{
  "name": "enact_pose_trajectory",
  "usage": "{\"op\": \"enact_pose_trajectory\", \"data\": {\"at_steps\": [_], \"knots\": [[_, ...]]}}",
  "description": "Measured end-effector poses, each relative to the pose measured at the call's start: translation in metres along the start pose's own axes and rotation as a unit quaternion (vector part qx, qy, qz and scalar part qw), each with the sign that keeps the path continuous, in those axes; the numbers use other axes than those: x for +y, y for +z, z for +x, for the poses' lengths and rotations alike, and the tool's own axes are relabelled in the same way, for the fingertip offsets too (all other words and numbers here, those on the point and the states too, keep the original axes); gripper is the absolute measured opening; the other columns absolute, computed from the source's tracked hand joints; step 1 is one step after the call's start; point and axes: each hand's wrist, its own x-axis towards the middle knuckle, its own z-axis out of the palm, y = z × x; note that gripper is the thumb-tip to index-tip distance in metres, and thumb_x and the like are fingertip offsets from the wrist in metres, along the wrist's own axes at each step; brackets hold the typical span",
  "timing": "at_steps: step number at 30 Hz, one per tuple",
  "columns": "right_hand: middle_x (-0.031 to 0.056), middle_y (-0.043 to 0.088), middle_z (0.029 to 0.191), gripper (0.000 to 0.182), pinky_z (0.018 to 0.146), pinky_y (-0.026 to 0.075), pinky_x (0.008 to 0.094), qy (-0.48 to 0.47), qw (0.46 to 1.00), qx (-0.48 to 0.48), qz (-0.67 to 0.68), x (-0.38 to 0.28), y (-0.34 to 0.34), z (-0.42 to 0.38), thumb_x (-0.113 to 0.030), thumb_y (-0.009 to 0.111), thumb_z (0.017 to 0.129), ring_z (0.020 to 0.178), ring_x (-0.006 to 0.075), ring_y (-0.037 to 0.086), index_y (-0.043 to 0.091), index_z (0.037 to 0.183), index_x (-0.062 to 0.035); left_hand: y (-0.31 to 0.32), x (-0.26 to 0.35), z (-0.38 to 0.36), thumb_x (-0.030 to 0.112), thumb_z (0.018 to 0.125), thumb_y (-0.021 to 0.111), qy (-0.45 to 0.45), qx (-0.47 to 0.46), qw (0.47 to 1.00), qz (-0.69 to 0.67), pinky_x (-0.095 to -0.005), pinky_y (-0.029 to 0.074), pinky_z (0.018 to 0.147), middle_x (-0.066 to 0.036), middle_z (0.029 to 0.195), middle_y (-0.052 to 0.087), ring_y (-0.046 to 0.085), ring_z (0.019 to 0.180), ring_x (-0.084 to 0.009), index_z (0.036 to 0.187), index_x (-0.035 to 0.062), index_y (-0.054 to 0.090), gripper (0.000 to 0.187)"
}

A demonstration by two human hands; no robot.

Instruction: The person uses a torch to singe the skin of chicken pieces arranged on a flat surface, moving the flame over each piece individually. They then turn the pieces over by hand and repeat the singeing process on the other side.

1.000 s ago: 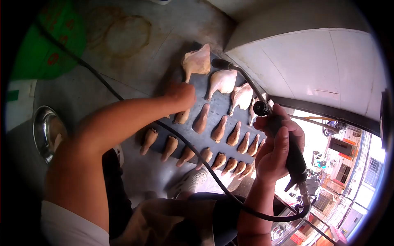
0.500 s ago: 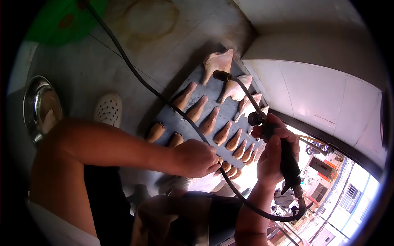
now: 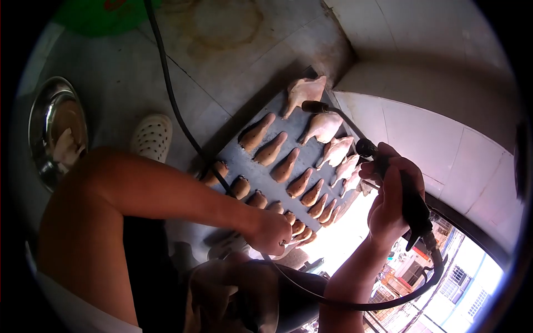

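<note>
My right hand (image 3: pixel 388 202) grips the black handle of a gas torch (image 3: pixel 411 202). Its thin neck reaches out to a nozzle (image 3: pixel 315 106) over the far chicken pieces (image 3: pixel 322 126). A dark tray (image 3: pixel 247 164) on the floor carries rows of browned drumsticks (image 3: pixel 286 165) and several paler, larger pieces (image 3: pixel 304 90). My left hand (image 3: pixel 271 232) is at the near end of the tray, fingers curled down on a drumstick in the front row. The torch's black hose (image 3: pixel 166 83) crosses the floor, passes under my left hand and loops back to the handle.
A steel bowl (image 3: pixel 39 119) holding a piece of meat sits at the left. A white perforated clog (image 3: pixel 151 136) lies beside my left arm. A green object (image 3: pixel 100 11) is at the top. A white tiled wall (image 3: pixel 433 122) borders the tray; a bright street shows below right.
My left hand has drawn back from the far drumsticks to the near end of the front row. The view has shifted, and the torch stays in my right hand.
</note>
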Motion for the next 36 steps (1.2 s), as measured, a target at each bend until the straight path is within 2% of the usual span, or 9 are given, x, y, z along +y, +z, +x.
{"op": "enact_pose_trajectory", "data": {"at_steps": [3,6,10,14,18,24,27,30,36], "knots": [[0.0293,0.064,0.111,0.018,0.070,0.061,0.0375,0.038,0.999,-0.002,0.016,0.004,0.002,-0.003,0.000,0.045,0.095,0.076,0.0293,0.070,0.055,0.109,0.0074,0.012,0.001,0.002,0.022,0.080,0.055,-0.007,-0.040,0.999,0.024,-0.0445,0.049,0.071,-0.024,0.078,0.065,0.065,0.077,-0.0373,0.073,-0.0059,0.065,0.031],[0.0291,0.064,0.111,0.017,0.069,0.061,0.0370,0.043,0.998,0.048,0.003,0.014,0.000,-0.009,-0.002,0.046,0.096,0.075,0.0293,0.070,0.055,0.108,0.0071,0.018,0.006,-0.002,0.023,0.082,0.055,-0.023,-0.069,0.997,0.024,-0.0437,0.050,0.074,-0.023,0.081,0.068,0.067,0.079,-0.0361,0.078,-0.0056,0.068,0.031],[0.0254,0.066,0.106,0.017,0.067,0.061,0.0360,0.118,0.966,0.203,0.110,0.036,-0.006,-0.022,-0.007,0.047,0.097,0.073,0.0286,0.069,0.054,0.106,0.0059,0.011,0.024,-0.002,0.023,0.083,0.056,-0.048,-0.132,0.988,0.057,-0.0435,0.051,0.077,-0.022,0.085,0.070,0.068,0.083,-0.0343,0.082,-0.0047,0.070,0.031],[0.0207,0.066,0.105,0.021,0.066,0.060,0.0346,0.164,0.934,0.286,0.141,0.058,-0.014,-0.031,-0.014,0.045,0.099,0.072,0.0266,0.069,0.054,0.107,0.0026,0.001,0.042,-0.008,0.022,0.083,0.055,-0.047,-0.131,0.989,0.047,-0.0443,0.052,0.078,-0.022,0.089,0.070,0.068,0.086,-0.0347,0.085,-0.0044,0.070,0.031],[0.0207,0.066,0.104,0.021,0.065,0.058,0.0328,0.191,0.922,0.284,0.181,0.066,-0.021,-0.037,-0.016,0.044,0.100,0.068,0.0271,0.067,0.055,0.108,0.0011,0.002,0.044,-0.007,0.022,0.083,0.055,-0.051,-0.130,0.990,0.033,-0.0446,0.052,0.077,-0.022,0.090,0.070,0.068,0.086,-0.0350,0.087,-0.0042,0.070,0.030],[0.0254,0.064,0.107,0.019,0.065,0.058,0.0342,0.189,0.942,0.250,0.116,0.048,-0.011,-0.035,-0.012,0.043,0.100,0.069,0.0285,0.067,0.053,0.107,0.0026,0.003,0.044,-0.006,0.022,0.083,0.056,-0.069,-0.142,0.987,0.028,-0.0441,0.052,0.077,-0.022,0.091,0.070,0.068,0.086,-0.0350,0.088,-0.0038,0.070,0.030],[0.0280,0.063,0.109,0.016,0.066,0.060,0.0371,0.132,0.964,0.215,0.086,0.036,0.002,-0.033,-0.006,0.044,0.098,0.071,0.0297,0.068,0.051,0.106,0.0040,-0.001,0.050,-0.010,0.021,0.083,0.057,-0.072,-0.148,0.986,0.036,-0.0440,0.052,0.078,-0.022,0.092,0.070,0.068,0.088,-0.0355,0.091,-0.0041,0.071,0.030],[0.0301,0.062,0.111,0.014,0.066,0.061,0.0396,0.057,0.992,0.095,0.060,0.030,0.003,-0.033,-0.001,0.044,0.095,0.073,0.0307,0.069,0.050,0.107,0.0050,-0.004,0.051,-0.013,0.021,0.083,0.058,-0.059,-0.142,0.987,0.052,-0.0441,0.052,0.079,-0.023,0.094,0.070,0.068,0.090,-0.0361,0.094,-0.0047,0.071,0.030],[0.0285,0.063,0.111,0.011,0.071,0.058,0.0379,-0.013,0.999,-0.017,0.036,0.015,0.013,-0.030,-0.001,0.047,0.094,0.077,0.0262,0.068,0.053,0.102,0.0030,-0.004,0.051,-0.014,0.020,0.084,0.059,-0.051,-0.143,0.987,0.062,-0.0443,0.051,0.080,-0.024,0.099,0.069,0.067,0.093,-0.0364,0.096,-0.0045,0.071,0.030]]}}
